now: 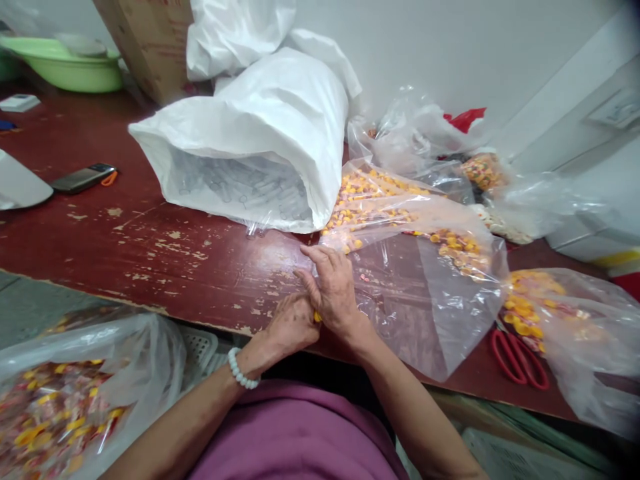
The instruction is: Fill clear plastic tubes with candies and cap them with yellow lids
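Note:
My left hand (295,321), with a pale bead bracelet (242,369) at its wrist, is closed near the table's front edge. A bit of a yellow cap (317,317) shows between my two hands; whatever else the left fingers enclose is hidden. My right hand (336,288) leans with its palm against the left fist, its fingers stretched out and the thumb apart. Beyond them, a white sack (280,127) lies with its mouth facing me, full of clear plastic tubes (245,187). A loose clear tube (256,228) rests at its lip. Right of it spreads a clear bag of yellow caps (380,200).
Red-handled scissors (519,359) lie at right beside another bag of yellow caps (525,313). Below left stands a bag of yellow-capped filled tubes (55,420). A phone (84,178), green basin (75,70) and cardboard box (150,50) are on the worn red table (125,253).

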Demonstrator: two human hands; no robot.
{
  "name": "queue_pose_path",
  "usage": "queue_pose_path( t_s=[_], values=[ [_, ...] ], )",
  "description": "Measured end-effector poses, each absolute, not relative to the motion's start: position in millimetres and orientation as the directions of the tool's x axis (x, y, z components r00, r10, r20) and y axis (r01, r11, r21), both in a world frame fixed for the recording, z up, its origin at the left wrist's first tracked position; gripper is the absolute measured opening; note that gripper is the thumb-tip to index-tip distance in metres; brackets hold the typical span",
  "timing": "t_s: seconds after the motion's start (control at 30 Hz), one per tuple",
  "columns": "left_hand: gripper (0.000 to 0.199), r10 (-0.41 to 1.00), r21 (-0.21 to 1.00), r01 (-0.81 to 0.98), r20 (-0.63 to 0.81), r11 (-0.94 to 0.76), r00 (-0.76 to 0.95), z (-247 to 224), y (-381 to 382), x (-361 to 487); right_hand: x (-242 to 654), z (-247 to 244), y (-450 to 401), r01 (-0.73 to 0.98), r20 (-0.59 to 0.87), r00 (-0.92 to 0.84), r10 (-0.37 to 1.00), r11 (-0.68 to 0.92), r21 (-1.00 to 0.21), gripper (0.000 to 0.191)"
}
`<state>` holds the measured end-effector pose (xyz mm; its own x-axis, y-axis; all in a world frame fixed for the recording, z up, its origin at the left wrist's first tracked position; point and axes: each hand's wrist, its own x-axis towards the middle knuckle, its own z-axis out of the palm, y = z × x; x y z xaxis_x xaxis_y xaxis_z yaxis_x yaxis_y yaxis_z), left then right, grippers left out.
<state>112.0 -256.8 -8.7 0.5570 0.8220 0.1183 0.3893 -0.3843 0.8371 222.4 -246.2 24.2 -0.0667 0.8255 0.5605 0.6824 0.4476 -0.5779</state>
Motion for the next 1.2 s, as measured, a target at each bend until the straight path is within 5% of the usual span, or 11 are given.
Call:
queue_pose_path(
  t_s=[0.17,0.3,0.57,0.77,1.2],
  values=[
    [0.006,0.87,0.926,0.311,0.037,-0.215,0.492,-13,-248,103,253,17,-241,0.378,0.454,0.331,0.827,0.324,-0.867,0.027],
    [0.008,0.91,0.986,0.166,-0.072,0.004,0.408,-15,-240,97,286,12,-237,0.316,0.318,0.502,0.805,0.171,-0.933,0.029],
    [0.013,0.838,0.975,0.099,-0.222,0.199,0.498,-3,-245,101,246,28,-254,0.621,0.584,0.061,0.81,0.427,-0.657,0.026],
    [0.014,0.791,0.866,-0.146,-0.353,0.479,0.501,-4,-249,96,230,20,-275,0.714,0.415,-0.414,0.81,0.572,-0.404,0.063],
    [0.021,0.887,0.863,-0.301,-0.291,0.405,0.358,-1,-259,85,208,0,-272,0.598,0.448,-0.448,0.774,0.632,-0.493,0.063]
  ],
)
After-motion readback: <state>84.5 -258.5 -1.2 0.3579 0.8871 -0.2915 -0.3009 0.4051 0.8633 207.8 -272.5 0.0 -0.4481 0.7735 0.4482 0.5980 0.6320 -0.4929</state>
